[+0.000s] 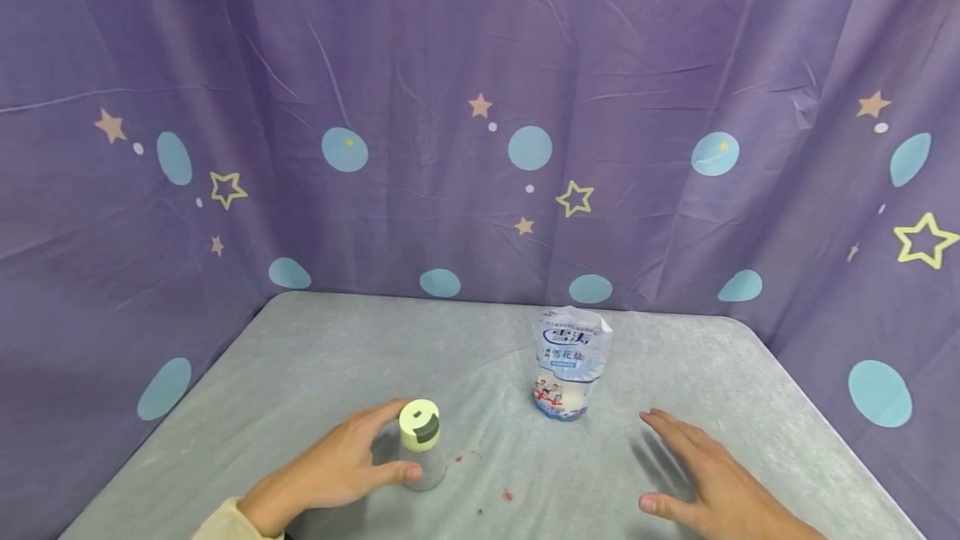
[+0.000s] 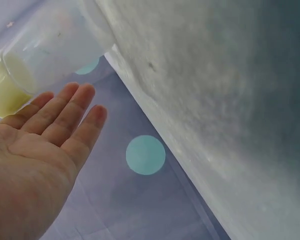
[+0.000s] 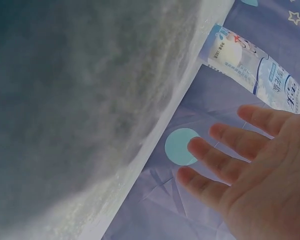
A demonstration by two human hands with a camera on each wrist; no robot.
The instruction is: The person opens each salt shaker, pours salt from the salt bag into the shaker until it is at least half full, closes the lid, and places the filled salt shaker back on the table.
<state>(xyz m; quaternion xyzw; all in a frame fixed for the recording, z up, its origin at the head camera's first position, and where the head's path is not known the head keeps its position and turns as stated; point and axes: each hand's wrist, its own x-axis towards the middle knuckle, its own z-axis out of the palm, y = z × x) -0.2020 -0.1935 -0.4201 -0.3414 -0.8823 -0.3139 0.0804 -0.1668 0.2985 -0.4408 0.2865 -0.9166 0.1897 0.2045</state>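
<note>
The salt bag (image 1: 570, 365) stands upright on the worktop (image 1: 300, 357) and serves as the reference point. The shaker bottle (image 1: 422, 444) stands upright on the worktop to the left of the salt bag and nearer the person. The left hand (image 1: 330, 469) lies on the worktop just left of the shaker bottle, thumb and fingers to either side of it. The right hand (image 1: 712, 482) lies to the right of the salt bag and nearer the person, apart from it. A few small specks (image 1: 506, 494) lie on the worktop in front of the salt bag, just right of the shaker bottle. The curtain (image 1: 480, 107) hangs behind the salt bag and along both sides of the worktop.
</note>
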